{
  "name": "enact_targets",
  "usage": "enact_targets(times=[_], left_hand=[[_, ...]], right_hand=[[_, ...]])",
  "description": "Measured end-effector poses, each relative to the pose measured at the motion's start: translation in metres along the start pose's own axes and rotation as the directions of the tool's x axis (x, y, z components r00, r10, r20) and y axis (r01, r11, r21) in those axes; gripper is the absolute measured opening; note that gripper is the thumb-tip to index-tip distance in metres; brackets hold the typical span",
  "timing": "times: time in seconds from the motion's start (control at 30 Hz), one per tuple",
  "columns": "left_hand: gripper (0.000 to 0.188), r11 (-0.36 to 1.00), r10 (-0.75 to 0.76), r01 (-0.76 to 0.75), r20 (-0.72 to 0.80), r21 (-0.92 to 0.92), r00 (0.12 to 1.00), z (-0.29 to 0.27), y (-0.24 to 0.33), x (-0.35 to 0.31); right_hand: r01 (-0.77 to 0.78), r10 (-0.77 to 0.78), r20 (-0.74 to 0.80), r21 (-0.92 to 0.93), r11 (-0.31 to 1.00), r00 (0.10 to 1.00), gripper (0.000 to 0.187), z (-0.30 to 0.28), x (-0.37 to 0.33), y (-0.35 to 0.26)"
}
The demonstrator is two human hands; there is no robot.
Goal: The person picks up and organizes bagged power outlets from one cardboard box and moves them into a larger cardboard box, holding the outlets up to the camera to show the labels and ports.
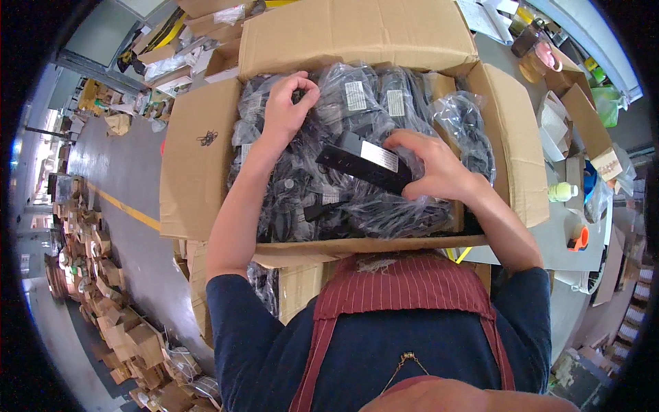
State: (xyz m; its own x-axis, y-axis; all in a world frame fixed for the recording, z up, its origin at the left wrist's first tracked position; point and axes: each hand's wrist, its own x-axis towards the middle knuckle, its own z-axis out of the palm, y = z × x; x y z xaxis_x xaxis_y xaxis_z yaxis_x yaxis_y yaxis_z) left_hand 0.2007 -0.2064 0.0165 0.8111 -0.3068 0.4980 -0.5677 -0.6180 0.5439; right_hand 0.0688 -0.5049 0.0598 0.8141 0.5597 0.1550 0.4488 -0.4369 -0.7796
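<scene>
My right hand (439, 165) grips a black rectangular device (364, 163) by its right end, thumb below and fingers above. The device has a white label on one face and is tilted over the open box. My left hand (292, 106) is raised over the box's left part, its fingers curled toward the thumb; whatever they may hold cannot be made out. Beneath both hands, the cardboard box (357, 34) is filled with clear plastic bags (340, 96) of black items and cables, several with white labels. One bag (463, 120) lies by the right wall.
The box's flaps spread outward on the left (195, 158), right and far sides. To the right, a grey table (573, 240) carries a small bottle (563, 191), an orange tape dispenser (578, 237) and a pink-lidded jug (539, 62). Many cartons (144, 336) are piled along the floor at left.
</scene>
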Motion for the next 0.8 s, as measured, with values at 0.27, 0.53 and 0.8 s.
enact_targets(times=[0.27, 0.53, 0.8], left_hand=[[0.030, 0.655, -0.472, 0.467, 0.161, -0.594, 0.867, 0.001, 0.026, 0.013], [0.062, 0.738, -0.533, 0.599, 0.275, -0.310, 0.800, -0.006, 0.038, 0.023], [0.044, 0.659, -0.456, 0.607, 0.405, -0.444, 0.792, -0.027, 0.079, 0.026]], right_hand=[[-0.069, 0.064, -0.073, -0.076, 0.995, 0.995, 0.062, 0.006, 0.009, -0.003], [0.278, -0.287, -0.034, -0.161, 0.947, 0.957, 0.059, 0.024, 0.014, -0.008], [0.351, -0.318, 0.163, -0.245, 0.904, 0.934, 0.052, 0.033, 0.008, -0.037]])
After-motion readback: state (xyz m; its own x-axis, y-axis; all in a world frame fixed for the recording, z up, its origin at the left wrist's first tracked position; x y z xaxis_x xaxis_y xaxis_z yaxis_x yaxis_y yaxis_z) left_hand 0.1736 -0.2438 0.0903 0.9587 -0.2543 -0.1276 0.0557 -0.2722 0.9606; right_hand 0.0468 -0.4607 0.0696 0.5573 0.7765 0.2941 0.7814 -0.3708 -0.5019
